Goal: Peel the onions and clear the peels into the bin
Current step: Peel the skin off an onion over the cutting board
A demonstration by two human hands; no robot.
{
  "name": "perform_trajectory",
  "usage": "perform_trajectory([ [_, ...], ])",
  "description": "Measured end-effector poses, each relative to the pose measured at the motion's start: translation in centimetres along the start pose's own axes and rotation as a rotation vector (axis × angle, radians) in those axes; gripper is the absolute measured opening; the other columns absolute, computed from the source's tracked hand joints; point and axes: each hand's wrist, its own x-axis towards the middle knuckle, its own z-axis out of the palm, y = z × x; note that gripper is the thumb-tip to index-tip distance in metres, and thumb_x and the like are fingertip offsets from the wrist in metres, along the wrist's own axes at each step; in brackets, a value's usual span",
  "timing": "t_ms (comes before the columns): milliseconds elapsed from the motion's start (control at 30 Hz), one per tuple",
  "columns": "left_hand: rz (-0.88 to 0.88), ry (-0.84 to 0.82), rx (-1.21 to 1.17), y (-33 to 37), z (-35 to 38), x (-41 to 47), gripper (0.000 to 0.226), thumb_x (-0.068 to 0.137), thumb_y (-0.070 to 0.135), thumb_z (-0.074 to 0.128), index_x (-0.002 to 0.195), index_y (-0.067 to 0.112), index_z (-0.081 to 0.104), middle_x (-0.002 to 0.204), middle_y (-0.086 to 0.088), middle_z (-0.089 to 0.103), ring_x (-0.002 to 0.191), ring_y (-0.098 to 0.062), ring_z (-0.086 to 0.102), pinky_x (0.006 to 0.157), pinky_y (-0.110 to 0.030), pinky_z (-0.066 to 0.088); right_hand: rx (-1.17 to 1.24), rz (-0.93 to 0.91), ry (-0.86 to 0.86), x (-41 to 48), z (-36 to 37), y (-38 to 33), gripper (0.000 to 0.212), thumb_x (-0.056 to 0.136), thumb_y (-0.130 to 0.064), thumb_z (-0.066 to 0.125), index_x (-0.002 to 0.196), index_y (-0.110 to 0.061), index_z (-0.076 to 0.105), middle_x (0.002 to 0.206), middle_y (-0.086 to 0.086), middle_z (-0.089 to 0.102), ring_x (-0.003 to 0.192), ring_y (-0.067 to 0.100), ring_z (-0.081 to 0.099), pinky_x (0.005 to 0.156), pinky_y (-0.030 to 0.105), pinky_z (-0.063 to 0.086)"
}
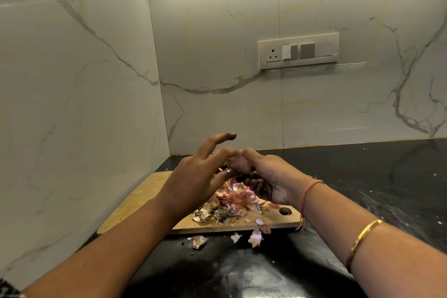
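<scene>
- Onion [240, 164], small and pinkish-brown, is held in the air above the far part of a wooden cutting board [135, 203], between the person's two hands.
- The right hand [266, 181] grips the onion from the right side of the board, palm turned inward, fingers curled under it and thumb laid over its top.
- The left hand [193, 176] comes in from the board's left side. Its forefinger is lifted and straight, and the other fingers and the thumb reach to the onion and touch it. I cannot tell whether they pinch a bit of skin or only rest on it.
- A heap of peels [234, 198], pink, white and papery brown, lies on the board directly below the hands, toward its right end.
- A round hole [285, 211] is cut through the board's right end, just beside the heap.
- A few loose peels [256, 237] lie off the board on the black desk [362, 176], just past the board's near edge.
- The right wrist wears an orange thread [309, 191], and a gold bangle [362, 237] sits further up the forearm.
- Behind the board rises a white marbled wall with a switch panel [298, 51] mounted high, to the board's right.
</scene>
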Motion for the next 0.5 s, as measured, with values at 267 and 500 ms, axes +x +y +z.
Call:
perform_trajectory([
  [267,0.014,-0.029,0.002,0.11,0.09,0.02,0.009,0.079,0.025,0.057,0.085,0.022,0.051,0.134,-0.008,0.049,0.082,-0.023,0.068,0.063,-0.026,0.053,-0.028,0.019,0.011,0.16,-0.18,0.14,0.045,0.089,-0.046,0.055,0.073,-0.005,0.061,0.045,0.002,0.056,0.029,0.006,0.044,0.032,0.012,0.035],
  [500,-0.150,-0.004,-0.065,-0.53,0.48,-0.09,0.008,0.082,0.010,0.065,0.083,0.013,0.058,0.139,-0.003,0.043,0.093,-0.016,0.062,0.074,-0.021,0.048,0.117,-0.106,0.011,0.16,-0.15,0.13,0.036,0.088,-0.037,0.061,0.091,-0.001,0.060,0.067,0.012,0.063,0.047,0.015,0.058,0.041,0.019,0.048],
])
